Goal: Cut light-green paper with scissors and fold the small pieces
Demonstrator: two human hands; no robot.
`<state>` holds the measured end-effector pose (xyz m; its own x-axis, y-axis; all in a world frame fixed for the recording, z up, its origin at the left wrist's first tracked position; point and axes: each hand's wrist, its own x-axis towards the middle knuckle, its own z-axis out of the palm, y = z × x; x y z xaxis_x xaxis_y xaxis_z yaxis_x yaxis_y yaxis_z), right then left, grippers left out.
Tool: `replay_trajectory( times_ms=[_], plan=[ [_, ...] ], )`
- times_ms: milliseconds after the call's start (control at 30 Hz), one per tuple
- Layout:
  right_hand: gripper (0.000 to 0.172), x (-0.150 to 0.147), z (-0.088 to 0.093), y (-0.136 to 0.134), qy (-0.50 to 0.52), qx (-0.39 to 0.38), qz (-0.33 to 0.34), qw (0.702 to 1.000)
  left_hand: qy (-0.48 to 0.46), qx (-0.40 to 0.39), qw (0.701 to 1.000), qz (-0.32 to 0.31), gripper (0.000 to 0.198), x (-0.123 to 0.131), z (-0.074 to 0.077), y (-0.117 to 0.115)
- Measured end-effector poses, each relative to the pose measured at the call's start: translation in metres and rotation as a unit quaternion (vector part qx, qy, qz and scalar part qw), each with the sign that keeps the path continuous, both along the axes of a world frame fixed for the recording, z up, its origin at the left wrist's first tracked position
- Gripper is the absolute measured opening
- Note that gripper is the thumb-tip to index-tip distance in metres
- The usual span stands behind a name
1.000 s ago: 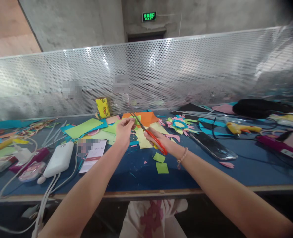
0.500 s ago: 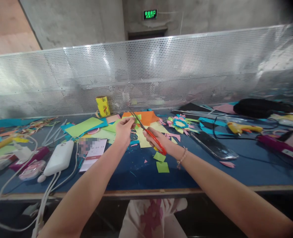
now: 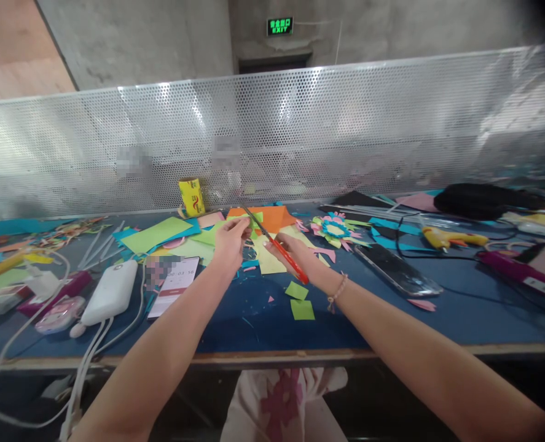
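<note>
While your right fingers (image 3: 289, 244) grip the red scissors (image 3: 287, 258), which look more closed than before, your left fingers (image 3: 235, 228) pinch green paper (image 3: 258, 217) beside the blades (image 3: 261, 227), over the littered blue counter (image 3: 235, 328), with a perforated screen (image 3: 368, 123) and concrete wall (image 3: 161, 40) beyond.

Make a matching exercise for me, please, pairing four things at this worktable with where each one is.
Things:
1. Red-handled metal scissors
2. Lime-green paper piece by the blades
3. Yellow plastic glue gun
4. White rounded power bank

Places:
A. Right side of the blue table
B. In the left hand
C. Left of the lit phone
D. In the right hand

Pairs: 1-D, 2-B, 3-A, 4-C
</note>
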<state>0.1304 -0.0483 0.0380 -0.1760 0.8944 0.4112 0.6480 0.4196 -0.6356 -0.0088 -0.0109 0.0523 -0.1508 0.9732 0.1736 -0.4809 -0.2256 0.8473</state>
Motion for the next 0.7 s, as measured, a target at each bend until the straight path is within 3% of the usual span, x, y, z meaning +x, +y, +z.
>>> replay_trajectory(
  times_ms=[233,300,400,567,700],
  plan=[
    [0.032,0.012,-0.005,0.009,0.067,-0.045,0.024,0.996,0.056,-0.036,0.998,-0.019,0.012,-0.001,0.001,0.0],
    [0.031,0.02,-0.005,0.014,0.028,-0.051,0.01,0.998,0.052,-0.045,0.997,-0.033,0.01,-0.001,0.002,-0.001],
    [0.034,0.033,-0.008,0.023,-0.079,-0.05,-0.065,0.993,0.053,-0.034,0.997,-0.044,0.009,0.0,0.001,0.0],
    [0.05,0.047,-0.029,0.04,-0.196,-0.03,-0.139,0.97,0.077,-0.008,0.996,-0.05,0.013,0.001,-0.004,0.001],
    [0.032,0.045,-0.029,0.043,-0.208,0.038,-0.133,0.968,0.11,0.012,0.992,-0.062,0.013,0.002,-0.01,0.001]
  ],
)
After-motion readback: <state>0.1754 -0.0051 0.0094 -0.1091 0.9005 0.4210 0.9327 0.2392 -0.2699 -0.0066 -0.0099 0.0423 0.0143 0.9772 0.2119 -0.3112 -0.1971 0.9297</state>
